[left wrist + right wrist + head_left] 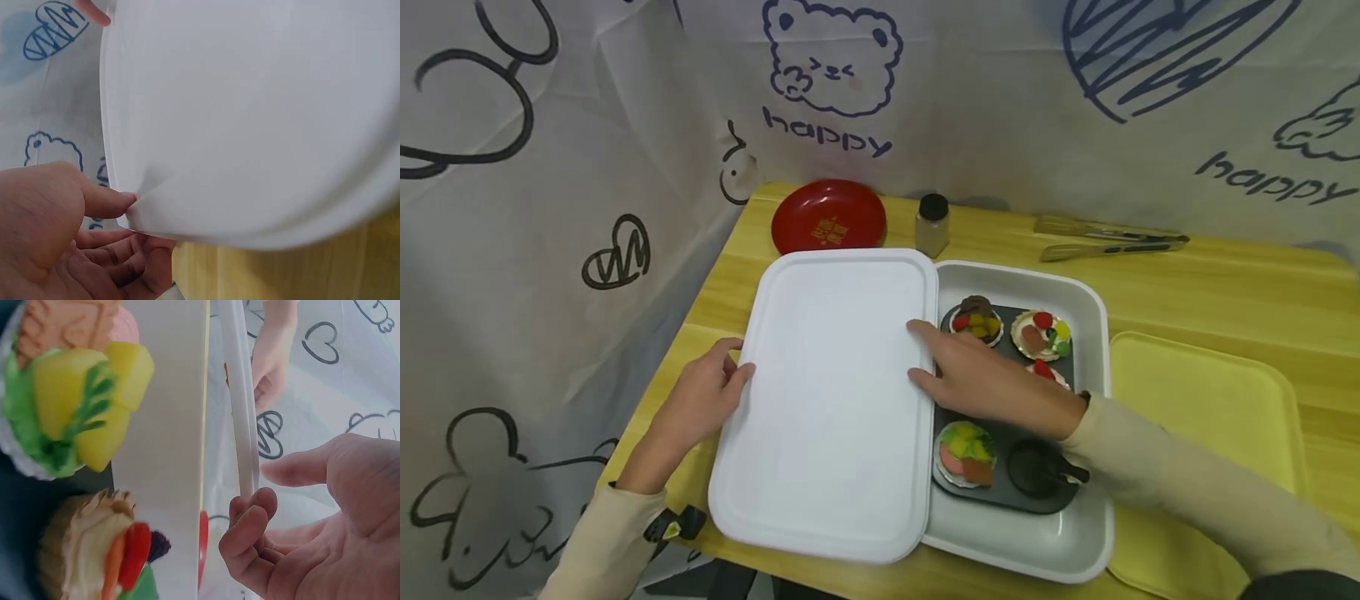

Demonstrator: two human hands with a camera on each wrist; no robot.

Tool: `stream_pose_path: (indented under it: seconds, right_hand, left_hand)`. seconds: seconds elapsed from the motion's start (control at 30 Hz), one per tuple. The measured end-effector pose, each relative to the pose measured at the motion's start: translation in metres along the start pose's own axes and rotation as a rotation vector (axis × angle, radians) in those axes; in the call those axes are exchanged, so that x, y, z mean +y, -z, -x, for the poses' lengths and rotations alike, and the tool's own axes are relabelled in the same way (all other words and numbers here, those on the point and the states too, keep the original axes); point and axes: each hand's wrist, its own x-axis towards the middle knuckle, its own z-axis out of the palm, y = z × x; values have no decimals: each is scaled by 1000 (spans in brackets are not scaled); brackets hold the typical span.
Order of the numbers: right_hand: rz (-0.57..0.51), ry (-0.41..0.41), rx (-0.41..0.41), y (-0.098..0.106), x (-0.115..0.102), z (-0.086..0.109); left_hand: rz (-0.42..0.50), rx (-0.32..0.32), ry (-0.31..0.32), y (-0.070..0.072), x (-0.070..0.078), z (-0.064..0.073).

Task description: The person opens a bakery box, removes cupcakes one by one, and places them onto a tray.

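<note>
My left hand [703, 396] pinches the left edge of a white plastic lid [827, 408]. In the left wrist view its thumb lies on top and its fingers are curled underneath. The right hand [966, 375] grips the lid's right edge, fingers curled beneath it in the right wrist view. Under the right forearm is a pale grey plastic box [1093, 333], whose left rim the lid meets in the head view. Inside it sits a dark muffin pan [992, 496] with several toy tarts, among them one topped with yellow pieces [965, 454]. The right arm hides part of the pan.
Behind the lid stand a red plate [829, 218] and a jar with a black cap [932, 225]. Tongs [1112, 240] lie at the back right. A yellow tray-like piece [1210, 400] lies right of the box. White cloth with drawings [1000, 108] hangs around the wooden table.
</note>
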Motion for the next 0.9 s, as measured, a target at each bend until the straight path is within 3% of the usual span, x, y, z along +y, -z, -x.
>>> stream_pose_path:
  seconds: [0.23,0.5,0.63,0.9]
  right_hand:
    - [-13,58,-40,-6,-14,-20]
    - [-103,-32,-135,-16,-26,-41]
    - [-120,-38,-163,-22,-31,-49]
    - [-88,-16,-134,-37,-40,-59]
  left_hand:
    - [-8,9,54,3,-23,3]
    - [-28,11,73,13,-45,5]
    - [-31,-1,82,18,-55,5]
    - [-60,-54,88,21,-75,3]
